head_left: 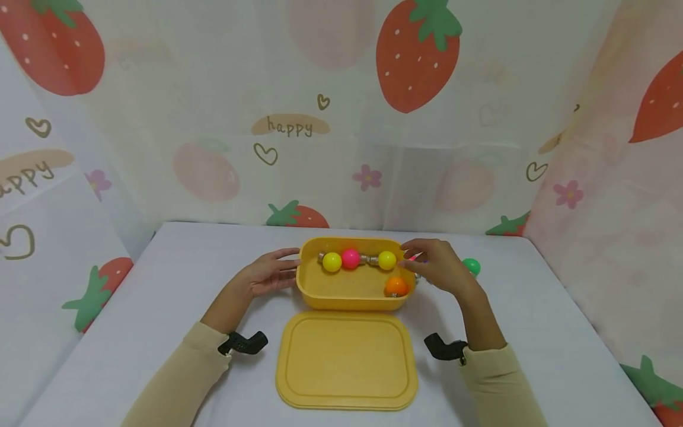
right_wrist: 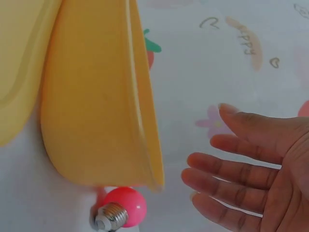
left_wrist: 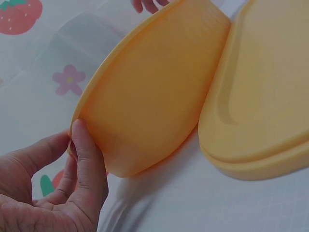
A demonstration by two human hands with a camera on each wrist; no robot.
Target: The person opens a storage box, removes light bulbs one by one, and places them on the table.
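Observation:
A yellow box (head_left: 352, 303) without its cover holds several small colored bulbs: a yellow bulb (head_left: 332, 262), a pink bulb (head_left: 350, 258) and another yellow bulb (head_left: 387, 260) along the back, plus an orange bulb (head_left: 396, 287) at the front right corner. At the box's left end my left hand (head_left: 267, 274) pinches the rim between thumb and fingers (left_wrist: 87, 154). Beside the right end, my right hand (head_left: 439, 264) is spread with nothing in it, apart from the box in the right wrist view. Below that hand lies a loose pink bulb (right_wrist: 131, 205) with a metal screw base.
In front of the box a flat yellow lid (head_left: 347, 362) lies on the white table (head_left: 213, 243). A green bulb (head_left: 472, 267) sits past my right hand, with more bulbs partly hidden under it. A strawberry-print curtain (head_left: 341, 160) stands behind.

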